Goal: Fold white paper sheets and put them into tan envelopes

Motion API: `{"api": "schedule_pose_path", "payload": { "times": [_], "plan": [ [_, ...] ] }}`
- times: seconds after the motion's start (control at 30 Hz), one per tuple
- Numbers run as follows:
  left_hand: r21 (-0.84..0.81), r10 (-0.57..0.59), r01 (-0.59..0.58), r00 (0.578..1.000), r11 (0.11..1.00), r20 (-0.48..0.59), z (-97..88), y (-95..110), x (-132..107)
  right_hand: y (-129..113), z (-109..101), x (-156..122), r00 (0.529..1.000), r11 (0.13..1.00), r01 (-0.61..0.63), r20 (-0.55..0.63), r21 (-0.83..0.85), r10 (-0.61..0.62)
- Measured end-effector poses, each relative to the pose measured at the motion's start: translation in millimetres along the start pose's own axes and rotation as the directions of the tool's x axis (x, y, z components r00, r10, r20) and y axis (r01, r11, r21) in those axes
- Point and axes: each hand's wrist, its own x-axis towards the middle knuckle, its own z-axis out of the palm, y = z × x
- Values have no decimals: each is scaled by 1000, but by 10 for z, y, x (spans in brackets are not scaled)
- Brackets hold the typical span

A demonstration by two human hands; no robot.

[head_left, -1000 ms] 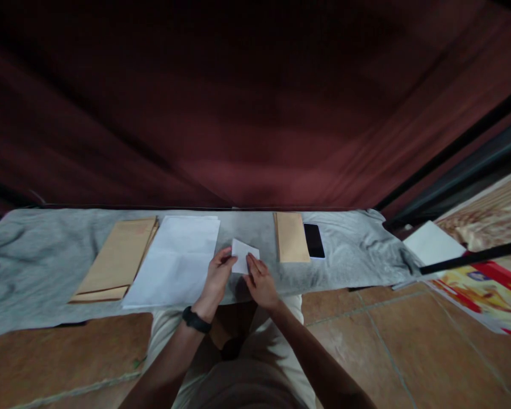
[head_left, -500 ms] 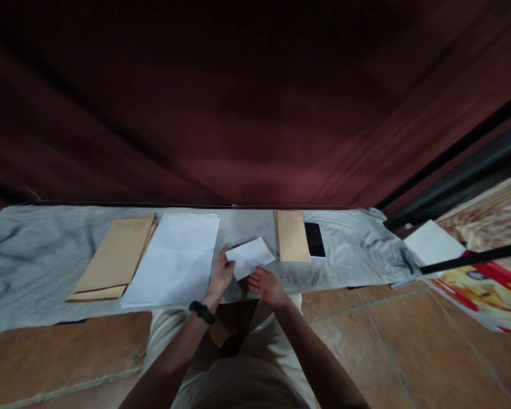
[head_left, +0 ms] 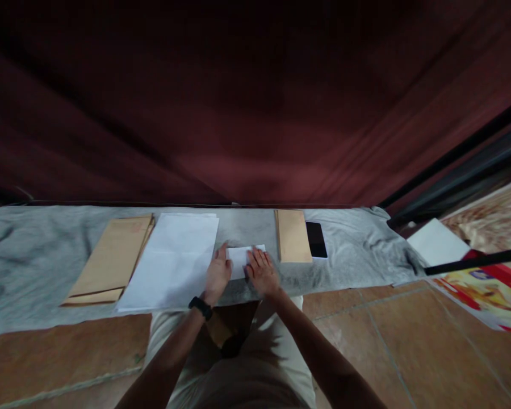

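Observation:
A small folded white paper lies flat on the grey cloth in front of me. My left hand, with a black watch on its wrist, rests flat on the paper's left end, fingers stretched out. My right hand presses flat on its right end, fingers spread. A stack of white sheets lies just left of my left hand. To the right of the folded paper lies a single brown envelope.
A pile of brown envelopes sits left of the white sheets. A dark phone lies beside the single envelope. Behind the cloth hangs a dark red curtain. At the right are a white sheet, a black bar and a colourful mat on the tiled floor.
The folded paper was lifted and turned between both hands; now it lies flat on the cloth with both hands pressed open on it.

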Motion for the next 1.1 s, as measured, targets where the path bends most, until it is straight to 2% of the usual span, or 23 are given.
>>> {"api": "schedule_pose_path", "payload": {
  "times": [0.07,0.1,0.17,0.23,0.37,0.63,0.83,0.97,1.1],
  "plan": [
    [91,142,-134,986,987,-88,83,56,-105,-1,49,-19,1000,999,2,10,-42,-1],
    [114,220,-209,972,971,-84,139,92,-158,2,62,-29,1000,999,5,16,-52,-4],
    [145,323,-319,946,937,-4,264,165,-249,13,69,-46,999,998,20,36,-63,-18],
    [182,344,-353,935,918,81,369,212,-306,25,69,-55,998,997,36,57,-71,-32],
    [262,341,-363,931,894,130,427,172,-315,31,99,-57,998,996,4,59,-84,1],
    [343,323,-338,941,876,101,280,-39,-285,56,144,-87,995,993,-90,-50,-70,86],
    [324,299,-306,952,895,73,220,-133,-333,150,121,-198,991,991,-111,-88,-80,104],
    [347,304,-310,950,885,74,216,-154,-347,163,90,-221,986,992,-115,-122,-48,109],
    [378,318,-329,943,865,93,189,-102,-348,76,64,-111,990,996,-93,-109,-8,92]
  ]
}}
